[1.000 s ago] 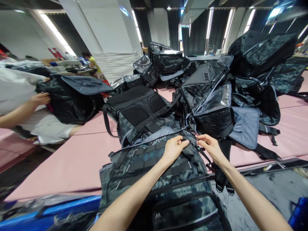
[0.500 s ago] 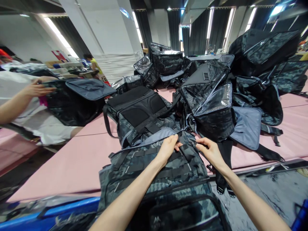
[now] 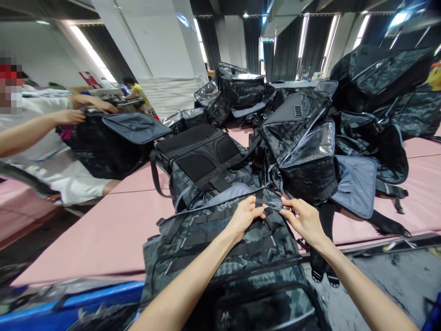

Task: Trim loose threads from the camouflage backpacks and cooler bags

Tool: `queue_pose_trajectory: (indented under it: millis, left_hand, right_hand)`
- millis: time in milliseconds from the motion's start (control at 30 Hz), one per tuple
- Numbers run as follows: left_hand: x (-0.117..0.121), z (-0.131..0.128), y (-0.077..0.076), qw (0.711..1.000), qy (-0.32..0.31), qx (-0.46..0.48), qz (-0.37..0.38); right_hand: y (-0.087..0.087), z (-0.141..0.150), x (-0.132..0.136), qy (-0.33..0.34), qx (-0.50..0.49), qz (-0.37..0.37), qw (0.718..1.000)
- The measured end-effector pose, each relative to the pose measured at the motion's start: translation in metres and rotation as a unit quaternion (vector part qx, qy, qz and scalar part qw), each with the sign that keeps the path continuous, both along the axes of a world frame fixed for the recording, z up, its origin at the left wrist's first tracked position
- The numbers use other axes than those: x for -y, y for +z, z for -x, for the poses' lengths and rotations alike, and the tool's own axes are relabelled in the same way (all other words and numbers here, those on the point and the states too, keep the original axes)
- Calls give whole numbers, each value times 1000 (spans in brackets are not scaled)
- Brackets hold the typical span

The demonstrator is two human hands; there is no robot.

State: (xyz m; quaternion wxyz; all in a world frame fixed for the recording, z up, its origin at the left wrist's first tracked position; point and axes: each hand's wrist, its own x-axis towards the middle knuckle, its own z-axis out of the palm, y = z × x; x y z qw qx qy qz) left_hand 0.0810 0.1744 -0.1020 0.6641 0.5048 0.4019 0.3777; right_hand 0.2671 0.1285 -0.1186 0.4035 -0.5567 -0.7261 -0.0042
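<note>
A dark camouflage backpack (image 3: 220,248) lies in front of me on the pink table (image 3: 113,230), its top pointing away. My left hand (image 3: 245,216) is closed, pinching the fabric at the bag's top edge. A few centimetres to the right, my right hand (image 3: 303,219) pinches the same top edge by the zipper. Grey lining shows just behind my fingers.
Many more camouflage backpacks (image 3: 303,147) are heaped across the table behind and to the right. At the left a person in white (image 3: 41,151) handles another backpack (image 3: 110,142) with both hands. A blue edge (image 3: 86,299) runs at the lower left, with dark floor at the lower right.
Both my hands have slid slightly lower and nearer on the bag's top edge. The person at the left has moved both hands onto the top of their bag.
</note>
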Motion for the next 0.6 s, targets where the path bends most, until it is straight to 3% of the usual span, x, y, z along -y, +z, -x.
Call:
queue_pose_trajectory:
  millis: [400, 500, 600]
  left_hand:
    - [1, -1, -1, 1000, 10, 2, -9]
    - [0, 0, -1, 1000, 9, 9, 1]
    - [-2, 2, -2, 1000, 0, 16, 20]
  right_hand:
    - [19, 3, 4, -32, 167, -26, 985]
    - [20, 3, 2, -15, 143, -17, 989]
    - [15, 4, -2, 20, 54, 14, 998]
